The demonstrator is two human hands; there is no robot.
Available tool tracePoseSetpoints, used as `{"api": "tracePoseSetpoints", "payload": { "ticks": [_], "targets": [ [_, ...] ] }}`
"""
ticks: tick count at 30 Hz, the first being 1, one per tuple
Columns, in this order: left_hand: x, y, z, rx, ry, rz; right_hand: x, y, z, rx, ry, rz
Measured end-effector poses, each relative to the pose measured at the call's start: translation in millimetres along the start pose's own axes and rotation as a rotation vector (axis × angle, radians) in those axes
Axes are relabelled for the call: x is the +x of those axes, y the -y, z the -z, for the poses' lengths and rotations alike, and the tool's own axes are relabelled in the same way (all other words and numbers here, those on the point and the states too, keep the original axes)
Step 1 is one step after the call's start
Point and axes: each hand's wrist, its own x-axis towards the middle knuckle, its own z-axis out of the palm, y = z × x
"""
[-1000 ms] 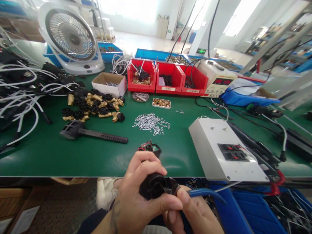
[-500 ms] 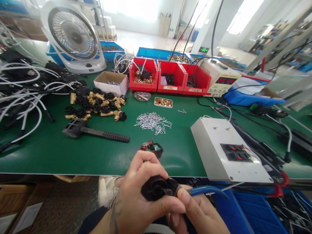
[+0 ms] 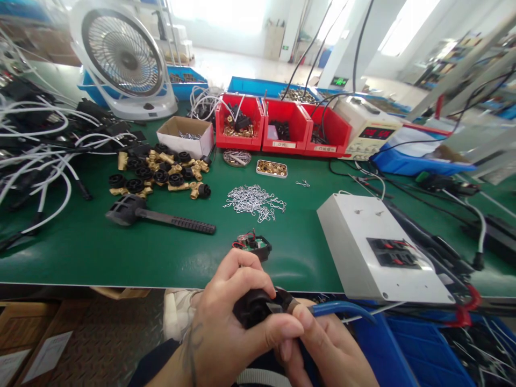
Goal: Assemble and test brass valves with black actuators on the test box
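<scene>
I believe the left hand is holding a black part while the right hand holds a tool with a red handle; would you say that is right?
Not quite: the handle of the tool in the right hand is blue, not red, as the head view shows. The left hand is indeed holding a black part.

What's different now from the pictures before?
Just a little: the round black plastic part has tipped, so its open end shows less, and the handle end of the blue-handled metal pliers rose slightly. Nothing was let go: the left grip still holds the part, the right grip the pliers. The black mallet and pile of silver wire clips stayed put.
</scene>
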Motion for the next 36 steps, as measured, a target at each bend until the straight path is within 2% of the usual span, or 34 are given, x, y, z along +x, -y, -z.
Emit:
{"api": "tracePoseSetpoints", "payload": {
  "ticks": [3, 5, 9, 12, 15, 17, 20, 22, 25, 28, 31, 34, 36],
  "targets": [
    [0, 1, 1.4, -0.078, 0.009, 0.062, 12, 4, 8, -0.085, -0.188, 0.150],
    [0, 3, 2.5, -0.189, 0.075, 0.159, 25, 6, 20, -0.230, -0.281, 0.201],
    [-4, 4, 1.9, -0.430, 0.213, 0.405, 45, 1, 42, -0.490, -0.343, 0.199],
    [-7, 4, -1.7, -0.602, 0.234, 0.463, 48, -5, 48, -0.464, -0.334, 0.191],
    [-8, 6, -6.1, -0.683, 0.218, 0.436, 48, -8, 49, -0.460, -0.358, 0.195],
    [-8, 7, -8.6, -0.657, 0.163, 0.391, 51, -10, 52, -0.611, -0.428, 0.221],
    [-6, 8, -10.6, -0.506, 0.071, 0.218, 59, -11, 58, -0.836, -0.559, 0.285],
    [-5, 7, -10.0, -0.370, 0.033, 0.088, 58, -8, 59, -0.874, -0.610, 0.353],
    [-5, 4, -7.0, -0.187, 0.022, 0.015, 41, 3, 51, -0.805, -0.549, 0.510],
    [-5, 1, -4.1, -0.098, 0.062, -0.008, 16, 16, 36, -0.713, -0.320, 0.653],
    [-6, 2, -2.6, -0.088, 0.146, -0.033, 2, 23, 25, -0.824, -0.154, 0.724],
    [-7, 6, -2.0, -0.104, 0.224, -0.041, 2, 26, 22, -0.973, -0.119, 0.773],
    [-7, 8, -1.8, -0.151, 0.264, -0.004, 5, 25, 21, -0.951, -0.107, 0.798]
  ]
}}
